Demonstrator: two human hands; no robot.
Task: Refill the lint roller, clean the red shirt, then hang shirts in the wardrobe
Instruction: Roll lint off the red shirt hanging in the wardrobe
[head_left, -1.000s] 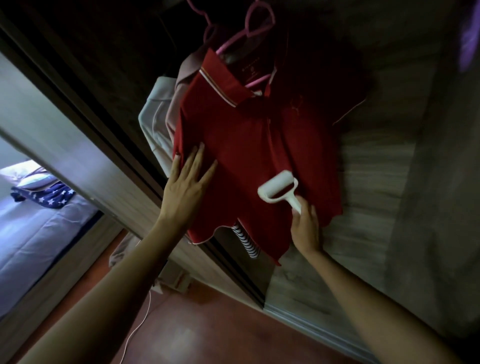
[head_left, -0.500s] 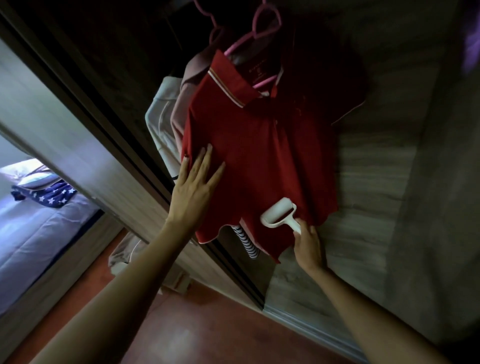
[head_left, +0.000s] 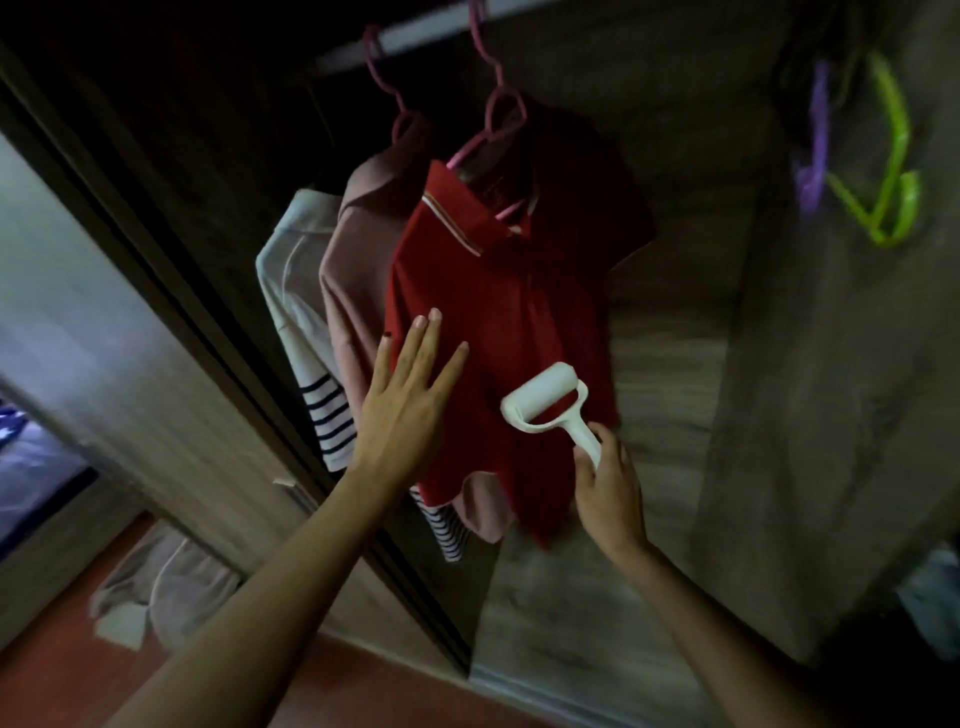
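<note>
A red polo shirt (head_left: 514, 312) hangs on a pink hanger (head_left: 498, 104) from the wardrobe rail. My left hand (head_left: 410, 400) lies flat with straight fingers against the shirt's lower left side. My right hand (head_left: 605, 488) grips the handle of a white lint roller (head_left: 543, 397), whose roll touches the shirt's lower right part. Behind the red shirt hang a pale pink shirt (head_left: 353, 270) and a white shirt with dark stripes (head_left: 301, 291).
A green hanger (head_left: 893, 171) and a purple hanger (head_left: 815, 150) hang at the upper right. The wardrobe's sliding door frame (head_left: 171, 312) runs along the left. A bed (head_left: 26, 467) shows at far left. Pale cloth (head_left: 166, 577) lies on the red floor.
The view has shifted, showing the rail and more hangers. My right hand with the roller sits on the shirt's lower part after rolling down. My left hand stays flat on the shirt.
</note>
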